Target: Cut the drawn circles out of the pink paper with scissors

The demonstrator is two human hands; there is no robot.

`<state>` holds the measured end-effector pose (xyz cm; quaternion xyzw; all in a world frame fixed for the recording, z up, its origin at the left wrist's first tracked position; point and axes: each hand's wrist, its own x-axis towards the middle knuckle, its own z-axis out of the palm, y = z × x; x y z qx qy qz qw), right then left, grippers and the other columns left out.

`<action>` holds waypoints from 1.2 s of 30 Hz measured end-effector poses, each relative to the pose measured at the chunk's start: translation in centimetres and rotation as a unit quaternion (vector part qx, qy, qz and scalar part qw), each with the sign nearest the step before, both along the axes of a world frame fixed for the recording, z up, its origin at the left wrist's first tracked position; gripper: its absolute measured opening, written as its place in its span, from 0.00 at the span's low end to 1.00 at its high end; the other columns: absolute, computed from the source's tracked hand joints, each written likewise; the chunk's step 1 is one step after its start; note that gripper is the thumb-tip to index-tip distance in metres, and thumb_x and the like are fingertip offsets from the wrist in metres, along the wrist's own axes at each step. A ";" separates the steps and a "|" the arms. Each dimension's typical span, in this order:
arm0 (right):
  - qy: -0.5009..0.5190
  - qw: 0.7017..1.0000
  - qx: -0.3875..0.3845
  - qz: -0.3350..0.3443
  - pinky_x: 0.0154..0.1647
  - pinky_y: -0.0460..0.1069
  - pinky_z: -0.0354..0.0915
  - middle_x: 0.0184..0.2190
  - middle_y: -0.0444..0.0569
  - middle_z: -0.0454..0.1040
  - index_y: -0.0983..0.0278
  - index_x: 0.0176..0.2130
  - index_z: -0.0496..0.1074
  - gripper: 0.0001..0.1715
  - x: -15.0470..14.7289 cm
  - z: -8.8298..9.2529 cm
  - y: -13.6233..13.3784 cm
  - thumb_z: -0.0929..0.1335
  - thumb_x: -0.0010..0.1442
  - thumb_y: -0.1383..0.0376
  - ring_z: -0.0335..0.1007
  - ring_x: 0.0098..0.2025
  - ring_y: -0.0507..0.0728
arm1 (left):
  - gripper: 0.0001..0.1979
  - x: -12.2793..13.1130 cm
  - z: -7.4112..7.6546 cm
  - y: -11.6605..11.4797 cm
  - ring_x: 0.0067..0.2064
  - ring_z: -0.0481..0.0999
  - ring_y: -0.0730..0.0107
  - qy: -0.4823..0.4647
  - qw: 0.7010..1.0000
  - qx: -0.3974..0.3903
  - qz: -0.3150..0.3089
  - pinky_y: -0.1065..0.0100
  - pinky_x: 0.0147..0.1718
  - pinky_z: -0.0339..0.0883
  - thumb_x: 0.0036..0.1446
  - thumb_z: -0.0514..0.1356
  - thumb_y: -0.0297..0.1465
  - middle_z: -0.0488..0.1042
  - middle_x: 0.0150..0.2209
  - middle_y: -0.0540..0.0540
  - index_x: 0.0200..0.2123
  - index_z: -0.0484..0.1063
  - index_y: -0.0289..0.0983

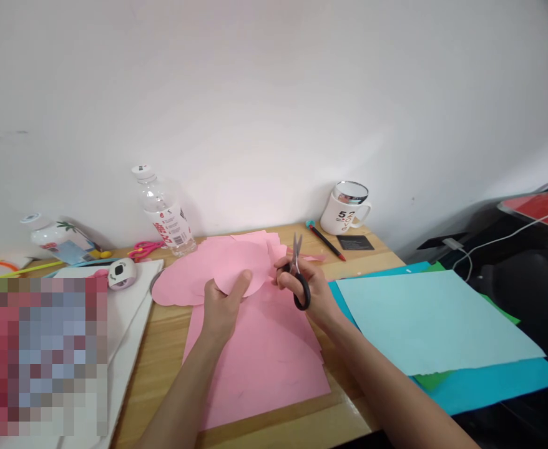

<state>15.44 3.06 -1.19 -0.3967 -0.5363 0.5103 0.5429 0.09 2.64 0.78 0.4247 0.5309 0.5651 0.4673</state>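
Note:
My left hand grips a rounded piece of pink paper, thumb on top and the other fingers hidden beneath. Black-handled scissors sit in my right hand, their blades pointing up and away from me. The right fingertips are close to the right edge of the pink piece; whether they touch it I cannot tell. Another curved pink cutout extends to the left of my left hand. Below both hands lies a stack of pink paper sheets on the wooden table.
At the back stand a clear bottle and a white mug, with a black pen beside the mug. Pink scissors and a small white dispenser are on the left. Light blue paper overlies blue and green sheets on the right.

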 end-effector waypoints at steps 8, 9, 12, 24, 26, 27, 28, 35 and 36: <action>-0.028 0.997 -0.001 -0.065 0.23 0.45 0.55 0.25 0.43 0.63 0.62 0.37 0.66 0.17 -0.8 -0.3 -0.2 0.70 0.50 0.55 0.56 0.25 0.50 | 0.17 -0.1 0.0 0.2 0.15 0.63 0.75 0.075 0.993 0.008 -0.092 0.71 0.16 0.57 0.52 0.57 0.37 0.67 0.13 0.49 0.17 0.68 0.34; -0.025 0.997 0.001 -0.077 0.24 0.45 0.55 0.26 0.44 0.64 0.62 0.36 0.66 0.17 -0.8 -0.3 -0.2 0.70 0.50 0.56 0.56 0.26 0.50 | 0.18 -0.1 0.0 0.1 0.14 0.62 0.76 0.080 0.992 0.002 -0.100 0.72 0.15 0.56 0.52 0.57 0.37 0.66 0.12 0.50 0.15 0.66 0.34; -0.022 0.998 -0.003 -0.054 0.24 0.45 0.54 0.25 0.43 0.63 0.63 0.34 0.67 0.16 -0.8 -0.3 -0.2 0.71 0.49 0.57 0.55 0.25 0.49 | 0.21 -0.1 -0.1 0.1 0.14 0.57 0.79 0.082 0.993 0.001 -0.086 0.73 0.14 0.52 0.50 0.59 0.38 0.60 0.10 0.53 0.11 0.60 0.36; -0.008 0.990 -0.050 0.129 0.23 0.44 0.53 0.20 0.40 0.60 0.65 0.24 0.64 0.20 -0.7 0.4 -0.6 0.74 0.43 0.56 0.52 0.22 0.47 | 0.13 0.1 0.0 0.1 0.29 0.75 0.66 -0.011 0.999 -0.042 0.017 0.69 0.25 0.70 0.36 0.68 0.32 0.77 0.28 0.44 0.26 0.73 0.30; -0.006 0.990 -0.051 0.131 0.22 0.44 0.52 0.19 0.39 0.60 0.65 0.23 0.64 0.21 -0.6 0.3 -0.5 0.75 0.41 0.56 0.52 0.22 0.47 | 0.13 0.1 0.0 0.1 0.30 0.76 0.64 0.009 0.999 -0.046 0.017 0.68 0.26 0.71 0.36 0.68 0.32 0.77 0.28 0.42 0.26 0.73 0.30; -0.004 0.990 -0.052 0.132 0.22 0.44 0.52 0.19 0.39 0.60 0.65 0.23 0.63 0.21 -0.5 0.3 -0.5 0.75 0.41 0.56 0.52 0.22 0.47 | 0.12 0.0 0.0 0.1 0.30 0.76 0.64 0.017 0.999 -0.046 0.017 0.67 0.27 0.71 0.36 0.68 0.32 0.78 0.28 0.42 0.25 0.74 0.30; -0.001 0.990 -0.054 0.133 0.22 0.44 0.51 0.19 0.39 0.60 0.65 0.23 0.64 0.21 -0.5 0.2 -0.4 0.75 0.40 0.56 0.52 0.22 0.47 | 0.12 0.0 0.0 0.1 0.30 0.76 0.64 0.024 0.999 -0.043 0.016 0.67 0.28 0.71 0.36 0.67 0.32 0.78 0.28 0.42 0.25 0.74 0.30; -0.008 0.988 -0.062 0.138 0.20 0.44 0.49 0.18 0.39 0.61 0.65 0.23 0.65 0.20 -0.2 -0.2 -0.3 0.75 0.40 0.57 0.51 0.20 0.46 | 0.14 -0.2 0.2 0.2 0.33 0.77 0.61 0.062 0.998 -0.020 0.017 0.64 0.32 0.73 0.39 0.66 0.35 0.79 0.30 0.40 0.28 0.75 0.30; -0.010 0.988 -0.063 0.138 0.20 0.44 0.49 0.18 0.39 0.61 0.65 0.24 0.66 0.19 -0.2 -0.2 -0.3 0.75 0.40 0.57 0.51 0.20 0.46 | 0.14 -0.2 0.2 0.2 0.33 0.77 0.60 0.066 0.998 -0.018 0.019 0.64 0.32 0.73 0.39 0.66 0.35 0.79 0.30 0.40 0.27 0.75 0.30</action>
